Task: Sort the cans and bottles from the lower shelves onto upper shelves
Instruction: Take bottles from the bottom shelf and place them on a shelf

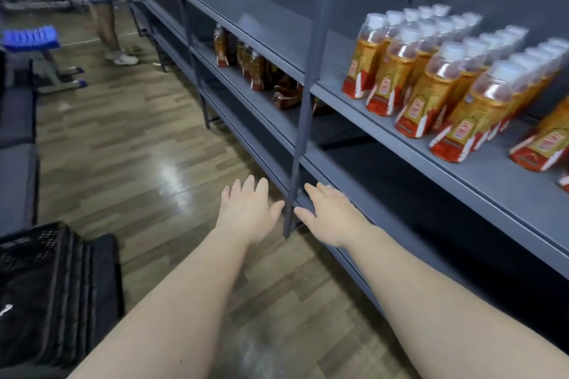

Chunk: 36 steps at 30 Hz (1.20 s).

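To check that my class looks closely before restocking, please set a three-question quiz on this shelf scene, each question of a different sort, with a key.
1. True or false: the left hand holds a bottle.
2. The rows of bottles at the right: A stand upright; B lie flat; C are stacked in two layers.
3. Do the far-bay bottles sit higher or lower than those rows?
Key: 1 false; 2 A; 3 lower.

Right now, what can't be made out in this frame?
1. Head view: lower-shelf bottles, partly hidden by the shelf above; count unclear.
2. Upper-shelf bottles: label text blurred; rows cut off by right edge.
3. Right hand: whether it touches the rack is unclear.
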Motion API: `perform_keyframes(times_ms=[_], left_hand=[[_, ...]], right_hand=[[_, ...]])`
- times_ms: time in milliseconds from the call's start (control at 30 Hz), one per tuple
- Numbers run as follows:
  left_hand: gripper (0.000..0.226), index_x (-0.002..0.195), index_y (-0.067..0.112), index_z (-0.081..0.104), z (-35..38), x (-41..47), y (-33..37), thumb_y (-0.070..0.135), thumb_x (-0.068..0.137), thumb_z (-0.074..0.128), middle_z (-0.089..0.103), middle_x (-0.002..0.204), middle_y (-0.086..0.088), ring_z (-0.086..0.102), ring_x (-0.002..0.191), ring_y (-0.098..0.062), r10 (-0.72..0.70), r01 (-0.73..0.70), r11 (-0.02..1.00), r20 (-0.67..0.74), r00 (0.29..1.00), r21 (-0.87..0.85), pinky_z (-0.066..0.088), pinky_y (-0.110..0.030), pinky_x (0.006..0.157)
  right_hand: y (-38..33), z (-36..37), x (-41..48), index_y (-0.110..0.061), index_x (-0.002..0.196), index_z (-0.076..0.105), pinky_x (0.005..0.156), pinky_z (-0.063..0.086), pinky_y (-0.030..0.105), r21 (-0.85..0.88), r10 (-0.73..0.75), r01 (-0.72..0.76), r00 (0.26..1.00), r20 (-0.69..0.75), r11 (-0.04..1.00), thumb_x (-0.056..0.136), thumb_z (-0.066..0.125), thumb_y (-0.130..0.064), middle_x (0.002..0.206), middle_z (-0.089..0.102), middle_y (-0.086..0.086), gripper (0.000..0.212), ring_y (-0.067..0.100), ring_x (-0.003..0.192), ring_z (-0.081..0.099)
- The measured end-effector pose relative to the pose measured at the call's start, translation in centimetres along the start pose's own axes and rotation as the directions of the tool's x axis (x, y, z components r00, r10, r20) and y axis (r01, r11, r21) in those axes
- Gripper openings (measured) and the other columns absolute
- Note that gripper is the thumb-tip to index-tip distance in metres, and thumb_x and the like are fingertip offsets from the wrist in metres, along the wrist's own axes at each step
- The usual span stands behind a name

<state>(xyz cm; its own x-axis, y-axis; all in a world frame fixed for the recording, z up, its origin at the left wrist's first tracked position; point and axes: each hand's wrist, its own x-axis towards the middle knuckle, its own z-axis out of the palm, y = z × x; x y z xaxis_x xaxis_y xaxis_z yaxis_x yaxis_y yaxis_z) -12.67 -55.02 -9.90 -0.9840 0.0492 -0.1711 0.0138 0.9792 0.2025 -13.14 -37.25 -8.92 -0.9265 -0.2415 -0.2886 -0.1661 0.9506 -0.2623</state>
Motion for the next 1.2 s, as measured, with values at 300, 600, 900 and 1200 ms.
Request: perform_keyframes(times_ms=[300, 600, 900, 1200], left_hand=[[0.065, 0.152, 0.015, 0.028, -2.5, 6.2, -9.4, 0.057, 0.103, 0.031, 0.022, 0.163, -0.014, 0.02, 0.149, -0.036, -0.081, 0.08, 0.997, -0.005, 0.997, -0.017, 0.015, -0.05, 0.121], [0.066, 0.154, 0.014, 0.025, -3.4, 12.1, -12.8, 0.056, 0.103, 0.031, 0.017, 0.165, -0.013, 0.014, 0.152, -0.035, -0.124, 0.125, 0.991, 0.026, 0.992, -0.054, 0.01, -0.049, 0.123], [0.064, 0.15, 0.015, 0.031, -4.8, 22.2, -15.1, 0.057, 0.101, 0.033, 0.031, 0.158, -0.012, 0.028, 0.145, -0.034, -0.184, 0.184, 0.983, 0.018, 0.983, 0.025, 0.021, -0.05, 0.119], [0.064, 0.149, 0.016, 0.032, -6.0, 31.7, -15.5, 0.058, 0.101, 0.032, 0.037, 0.154, -0.01, 0.033, 0.142, -0.034, -0.168, 0.166, 0.984, 0.029, 0.985, 0.062, 0.025, -0.05, 0.117]], right_hand=[[-6.4, -1.1, 9.3, -0.017, 0.159, 0.014, 0.122, 0.015, 0.043, -0.087, -0.029, 0.032, 0.999, 0.037, 0.996, 0.104, 0.032, -0.053, 0.163, 0.021, 0.01, 0.068, 0.029, 0.151, 0.013], [-8.4, -2.0, 17.5, -0.018, 0.159, 0.012, 0.123, 0.013, 0.042, -0.098, -0.057, 0.066, 0.994, 0.092, 0.993, 0.104, 0.031, -0.054, 0.165, 0.015, 0.009, 0.068, 0.028, 0.152, 0.011], [-7.4, -3.6, 28.5, -0.018, 0.159, 0.013, 0.123, 0.013, 0.043, -0.027, -0.096, 0.1, 0.988, 0.12, 0.995, 0.104, 0.033, -0.053, 0.165, 0.016, 0.009, 0.068, 0.027, 0.152, 0.011], [-6.3, -6.6, 37.7, -0.018, 0.159, 0.012, 0.121, 0.016, 0.042, -0.021, -0.109, 0.113, 0.984, 0.139, 0.993, 0.104, 0.034, -0.052, 0.165, 0.017, 0.008, 0.068, 0.027, 0.152, 0.012]])
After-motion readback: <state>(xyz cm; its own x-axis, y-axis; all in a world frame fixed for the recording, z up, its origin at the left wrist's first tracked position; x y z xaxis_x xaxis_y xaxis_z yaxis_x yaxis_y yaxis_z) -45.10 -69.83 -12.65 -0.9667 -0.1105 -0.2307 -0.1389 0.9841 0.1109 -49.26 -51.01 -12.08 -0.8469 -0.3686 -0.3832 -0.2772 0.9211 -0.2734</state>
